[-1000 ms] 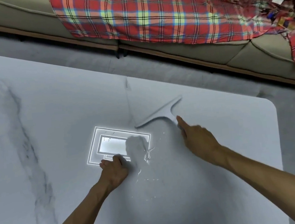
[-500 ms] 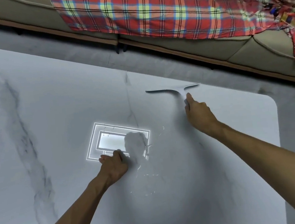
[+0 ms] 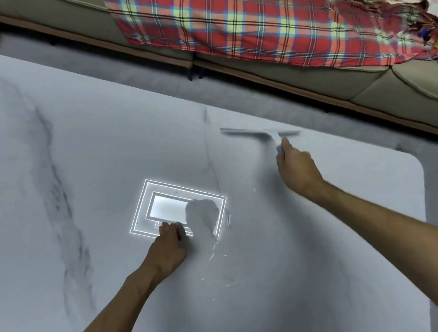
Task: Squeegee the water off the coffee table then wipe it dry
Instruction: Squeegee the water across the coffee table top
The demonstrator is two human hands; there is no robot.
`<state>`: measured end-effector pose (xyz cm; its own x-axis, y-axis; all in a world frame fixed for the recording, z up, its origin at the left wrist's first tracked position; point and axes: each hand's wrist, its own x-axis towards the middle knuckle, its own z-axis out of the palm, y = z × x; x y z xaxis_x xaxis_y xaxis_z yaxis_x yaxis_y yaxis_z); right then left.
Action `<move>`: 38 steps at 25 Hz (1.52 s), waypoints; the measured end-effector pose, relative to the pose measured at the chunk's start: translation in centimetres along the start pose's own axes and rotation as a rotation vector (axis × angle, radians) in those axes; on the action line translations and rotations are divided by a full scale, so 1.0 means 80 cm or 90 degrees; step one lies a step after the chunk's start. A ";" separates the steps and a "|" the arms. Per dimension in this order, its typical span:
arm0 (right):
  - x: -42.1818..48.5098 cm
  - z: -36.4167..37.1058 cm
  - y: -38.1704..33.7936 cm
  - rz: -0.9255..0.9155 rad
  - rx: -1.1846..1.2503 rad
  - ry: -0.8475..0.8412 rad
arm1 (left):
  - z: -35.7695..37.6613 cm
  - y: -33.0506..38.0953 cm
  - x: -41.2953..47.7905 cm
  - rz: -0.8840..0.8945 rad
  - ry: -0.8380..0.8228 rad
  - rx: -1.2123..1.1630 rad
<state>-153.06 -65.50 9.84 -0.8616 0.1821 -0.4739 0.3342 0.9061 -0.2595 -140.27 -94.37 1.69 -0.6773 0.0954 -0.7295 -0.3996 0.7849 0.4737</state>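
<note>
Currently the squeegee [image 3: 262,133] is held by its handle in the right hand [image 3: 296,171], the fingers clamped round the grip with the forefinger laid along it towards the blade. The blade lies flat and blurred near the far edge of the pale marbled surface [image 3: 79,157], just short of the strip of floor [image 3: 233,95] before the sofa [image 3: 323,74] with its checked blanket [image 3: 240,23]. The left hand [image 3: 168,245] is pressed on the surface as a brace, fingers curled together on nothing, beside a bright rectangular reflection [image 3: 176,209]. Small glints of water [image 3: 215,256] can be seen near that hand and below it, so the squeegee stage is judged unfinished and the drying not yet begun; no cloth is seen on the surface. For the stroke to be done well, the blade should be kept in full, even contact, tilted slightly, and carried right over the edge so the water is shed rather than left as a line. Overlapping passes should then be taken across the remaining droplets.
</note>
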 end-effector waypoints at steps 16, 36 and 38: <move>-0.178 0.134 -0.041 -0.352 -0.304 -0.211 | 0.019 -0.142 -0.114 -0.086 0.176 -0.019; -0.244 0.179 -0.061 -0.387 -0.257 -0.177 | 0.072 -0.215 -0.245 -0.197 0.138 -0.222; -0.267 0.161 0.004 -0.365 -0.297 -0.180 | 0.089 -0.202 -0.240 -0.185 0.113 -0.211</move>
<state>-129.62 -74.04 9.02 -0.7000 -0.4093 -0.5852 -0.3816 0.9070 -0.1779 -116.36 -104.54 4.51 -0.5914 -0.2281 -0.7735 -0.7447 0.5225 0.4153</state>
